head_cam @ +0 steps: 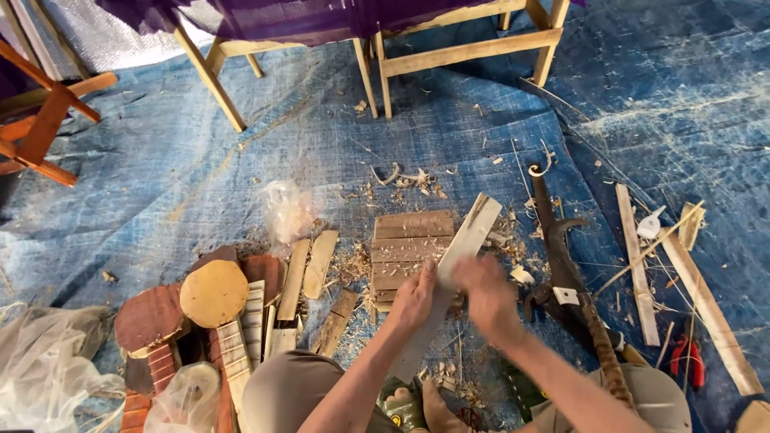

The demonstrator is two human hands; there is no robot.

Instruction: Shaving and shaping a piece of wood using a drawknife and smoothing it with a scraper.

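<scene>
Two hands [453,297] gripping pale flat wooden slat [469,236], curled shavings [353,265]

The person's two forearms are bare, with no sleeve, watch, bracelet or glove to be seen on them. The left hand [414,298] shows clearly, with no ring visible on its fingers; the right hand [489,298] is blurred, so its fingers cannot be told apart. Toward seven o'clock in the view, a rounded knee is covered in plain grey-brown cloth [285,393], smooth and without pattern. Toward five o'clock the other knee wears the same dull grey-brown fabric [654,401]. At six o'clock, between the knees, a bare foot [437,409] shows.
</scene>
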